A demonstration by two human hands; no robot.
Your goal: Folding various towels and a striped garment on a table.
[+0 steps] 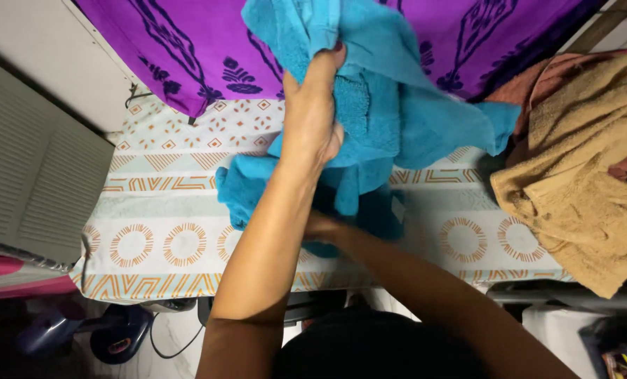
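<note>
The left hand (pixel 312 119) pinches the bright blue terry towel (pixel 390 112) high; the right hand (pixel 320 228), grip hidden, sits underneath above the patterned ironing board (pixel 152 210). Lifting corners apart would open it cleanly.

There is one blue towel (pixel 390 105), one tan towel (pixel 580 175), one purple patterned cloth (pixel 187 49), and two hands.

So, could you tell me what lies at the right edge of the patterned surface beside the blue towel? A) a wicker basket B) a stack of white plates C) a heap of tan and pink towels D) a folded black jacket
C: a heap of tan and pink towels sits at the right edge of the patterned surface, beside the blue towel that both hands grip.
</note>
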